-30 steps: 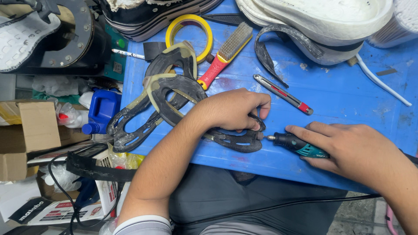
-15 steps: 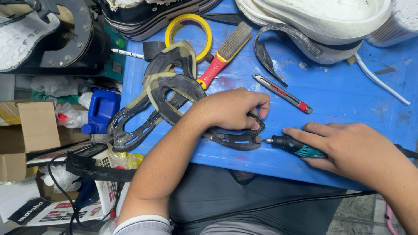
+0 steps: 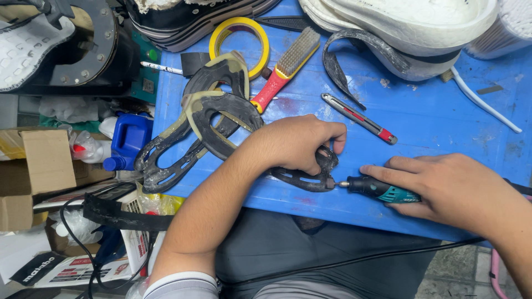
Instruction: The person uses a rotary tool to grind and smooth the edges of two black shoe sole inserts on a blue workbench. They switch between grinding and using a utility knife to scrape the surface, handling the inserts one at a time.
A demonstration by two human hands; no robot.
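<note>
My left hand (image 3: 296,143) presses down on a black rubber shoe-sole frame (image 3: 221,119) with yellowish edges, gripping its near end at the front of the blue table (image 3: 438,127). My right hand (image 3: 451,188) holds a small teal and black rotary tool (image 3: 377,189); its tip touches the sole's edge near my left fingers. A second, similar sole frame (image 3: 166,158) lies under the first, reaching over the table's left edge.
Behind lie a red-handled wire brush (image 3: 285,69), a yellow tape roll (image 3: 239,34), a red and grey utility knife (image 3: 360,119), a loose black rubber strip (image 3: 338,66) and white shoe soles (image 3: 421,27). Left of the table: a blue bottle (image 3: 128,138), cardboard boxes (image 3: 39,160), cables.
The rotary tool's tip has crept left along the sole's edge toward my left fingers. My left hand stays pressed on the sole.
</note>
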